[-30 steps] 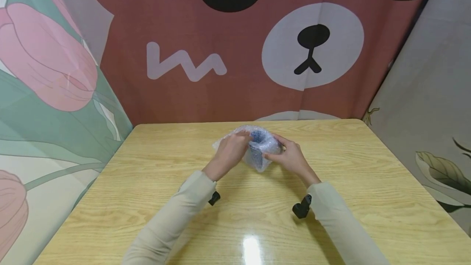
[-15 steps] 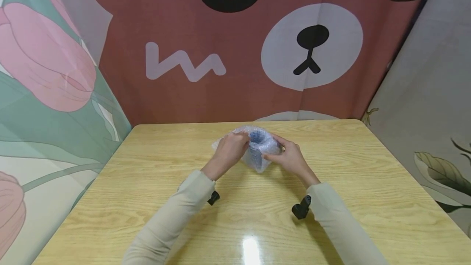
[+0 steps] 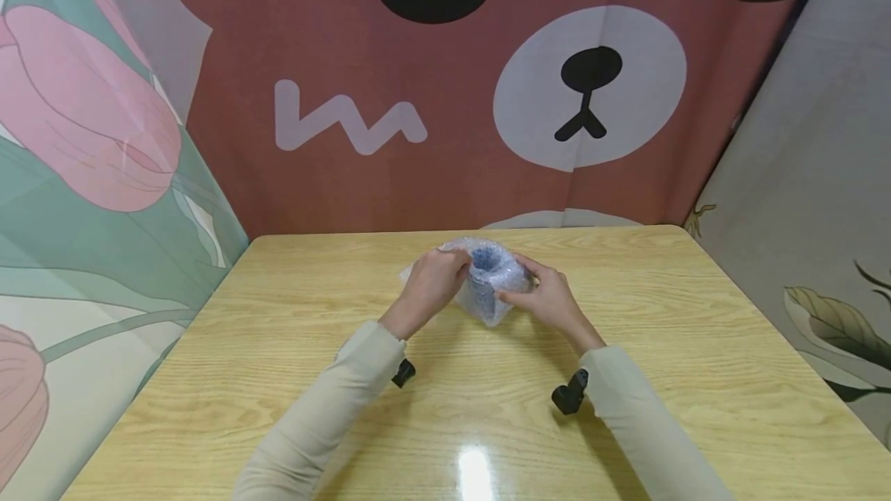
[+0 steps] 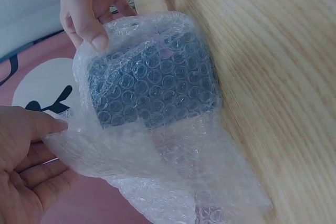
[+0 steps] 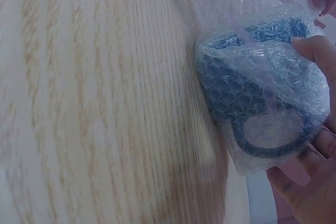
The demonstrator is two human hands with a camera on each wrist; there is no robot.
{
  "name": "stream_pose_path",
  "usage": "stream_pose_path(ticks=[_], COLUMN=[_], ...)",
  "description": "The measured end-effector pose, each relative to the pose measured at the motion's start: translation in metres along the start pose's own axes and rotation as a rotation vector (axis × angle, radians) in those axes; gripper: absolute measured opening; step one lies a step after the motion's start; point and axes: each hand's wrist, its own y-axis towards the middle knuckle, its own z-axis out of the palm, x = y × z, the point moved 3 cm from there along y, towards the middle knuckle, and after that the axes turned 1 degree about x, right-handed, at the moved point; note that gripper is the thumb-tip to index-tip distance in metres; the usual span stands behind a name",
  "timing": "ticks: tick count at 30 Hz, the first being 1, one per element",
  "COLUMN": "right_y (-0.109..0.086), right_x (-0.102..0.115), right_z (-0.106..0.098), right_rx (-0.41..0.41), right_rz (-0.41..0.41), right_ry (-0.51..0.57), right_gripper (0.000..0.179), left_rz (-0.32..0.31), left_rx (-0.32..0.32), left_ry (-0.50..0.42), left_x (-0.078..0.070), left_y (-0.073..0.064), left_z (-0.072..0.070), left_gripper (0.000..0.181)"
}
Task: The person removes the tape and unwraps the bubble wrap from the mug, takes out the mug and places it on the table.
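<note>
A blue mug (image 5: 231, 85) stands on the table, wrapped in clear bubble wrap (image 4: 121, 150); its curved handle (image 5: 273, 153) shows through the wrap in the right wrist view. At the mug's left side, my left hand (image 3: 433, 284) pinches the loose edge of the bubble wrap between thumb and fingers. From the right, my right hand (image 3: 550, 298) grips the wrapped mug, its thumb on the near side near the top and its fingers on the far side. A loose tail of wrap hangs off toward the left, partly hidden behind the left hand in the head view.
The wooden table (image 3: 313, 300) lies under both arms. Behind it hangs a reddish-brown curtain (image 3: 445, 192) with a bear print. Patterned cloths flank it on either side. A small black camera (image 3: 571, 393) is on the right wrist and another (image 3: 404, 373) on the left.
The left hand has shifted very slightly to the left, drawing the edge of the bubble wrap with it. My right hand and the mug have stayed in place.
</note>
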Motion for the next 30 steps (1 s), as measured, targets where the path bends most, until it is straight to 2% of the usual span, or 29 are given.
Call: stream_pose_path(ticks=[9, 24, 30], right_y=[0.0, 0.0, 0.001], right_x=[0.001, -0.001, -0.002], right_z=[-0.001, -0.001, -0.001], right_rx=[0.003, -0.003, -0.003], right_rz=[-0.007, -0.016, -0.014], right_ry=[0.003, 0.004, -0.004], right_gripper=[0.084, 0.083, 0.082], left_rz=[-0.027, 0.0, -0.008], left_rx=[0.002, -0.101, -0.152], left_ry=[-0.042, -0.109, -0.13], left_x=[0.004, 0.01, 0.015], left_y=[0.0, 0.001, 0.002], left_z=[-0.002, -0.003, -0.003], left_gripper=[0.009, 0.009, 0.007])
